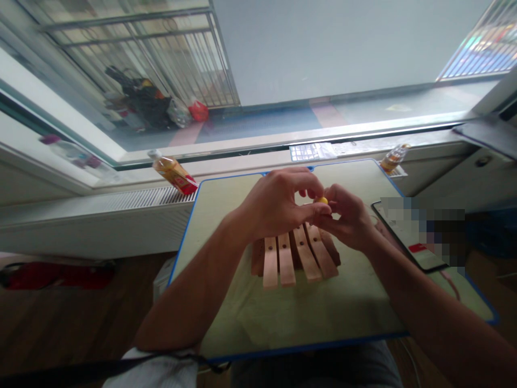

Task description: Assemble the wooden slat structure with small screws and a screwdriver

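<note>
A small round yellow piece (322, 201) sits between my fingertips; its exact kind is too small to tell. My left hand (278, 202) reaches over from the left, with thumb and fingers pinched at it. From the other side my right hand (347, 215) meets it, fingers closed at the same spot, and what its fingertips grip is partly hidden. Just below both hands lies a brown wooden block (257, 258) with several pale wooden slats (286, 267) across it, fanned toward me. Each slat shows a dark screw or hole. The far ends of the slats are hidden behind my hands.
The pale folding table (274, 318) has a blue edge. A tablet (404, 237) lies at its right. Drink bottles stand beyond: one with a red label (173, 172) on the left, a smaller one (393, 159) on the right. A window sill (250, 159) runs behind.
</note>
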Tool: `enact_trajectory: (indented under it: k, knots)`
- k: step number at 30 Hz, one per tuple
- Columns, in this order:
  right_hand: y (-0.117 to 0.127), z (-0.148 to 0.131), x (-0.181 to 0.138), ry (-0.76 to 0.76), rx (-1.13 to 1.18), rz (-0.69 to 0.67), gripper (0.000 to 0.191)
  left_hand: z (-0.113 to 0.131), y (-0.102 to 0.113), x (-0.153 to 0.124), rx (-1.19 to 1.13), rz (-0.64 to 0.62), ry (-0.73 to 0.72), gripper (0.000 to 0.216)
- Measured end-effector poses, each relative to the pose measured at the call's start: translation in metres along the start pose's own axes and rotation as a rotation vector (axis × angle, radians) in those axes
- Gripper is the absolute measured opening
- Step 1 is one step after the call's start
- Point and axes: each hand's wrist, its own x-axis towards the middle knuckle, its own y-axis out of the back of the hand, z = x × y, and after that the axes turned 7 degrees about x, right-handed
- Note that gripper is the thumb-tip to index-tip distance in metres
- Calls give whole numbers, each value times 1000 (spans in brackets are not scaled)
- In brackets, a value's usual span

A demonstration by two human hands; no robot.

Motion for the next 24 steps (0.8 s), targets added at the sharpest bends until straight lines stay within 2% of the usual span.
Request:
enact_trajectory:
  k: [8, 15, 24]
  knots:
    - [8, -4, 1, -56, 3, -25, 31, -1, 2, 0, -22, -3, 13, 6]
    - [8, -12, 5, 14, -79, -36, 25, -2, 4, 0, -9, -35, 1, 16]
    - [8, 1, 0, -42, 8, -54, 29, 2, 6, -2, -4, -84, -36, 29]
